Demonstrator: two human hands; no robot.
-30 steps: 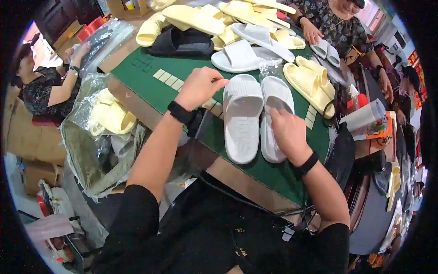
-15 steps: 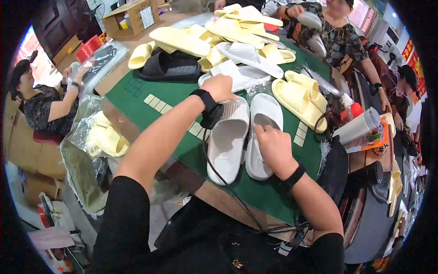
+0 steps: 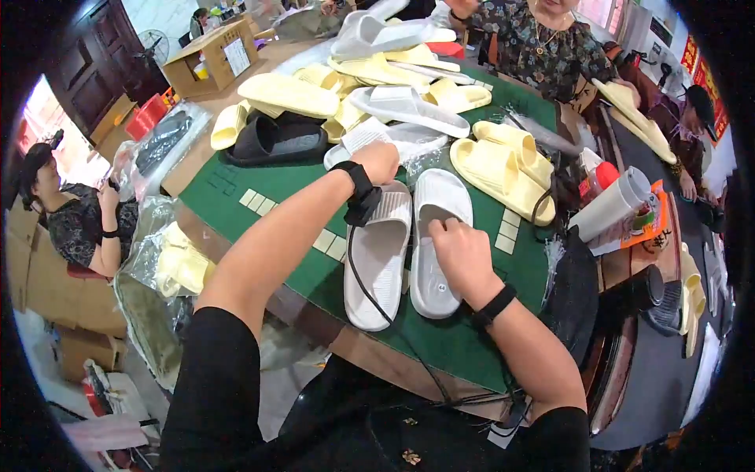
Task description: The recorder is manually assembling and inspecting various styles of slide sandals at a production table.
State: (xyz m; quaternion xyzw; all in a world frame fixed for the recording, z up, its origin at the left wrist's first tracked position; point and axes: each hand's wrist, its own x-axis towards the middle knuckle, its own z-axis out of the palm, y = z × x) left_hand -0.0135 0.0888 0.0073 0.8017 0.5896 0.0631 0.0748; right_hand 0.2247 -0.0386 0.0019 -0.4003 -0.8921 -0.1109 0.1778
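A pair of light grey slide slippers lies side by side in front of me, toes pointing away. My left hand (image 3: pixel 378 162) is curled at the toe end of the left slipper (image 3: pixel 370 287); its fingertips are hidden beneath it. Over the right slipper (image 3: pixel 427 263), my right hand (image 3: pixel 464 256) has its fingers drawn together, the tips down at the footbed behind the strap. What either hand pinches, if anything, does not show. A black cable (image 3: pixel 360 271) runs from my left wrist across the left slipper.
The slippers rest on a green mat (image 3: pixel 314 287) with pale tiles (image 3: pixel 507 230). Ahead lie a heap of yellow slippers (image 3: pixel 291 94), a black slipper (image 3: pixel 287 141) and a yellow pair (image 3: pixel 507 169). A white tumbler (image 3: pixel 613 204) stands right. A person (image 3: pixel 543 51) opposite holds yellow slippers (image 3: pixel 637 118).
My view has shifted slightly; both hands keep their places at the grey slippers. Across the table, the person's grey slippers are now on the heap, and yellow ones are in that person's hand.
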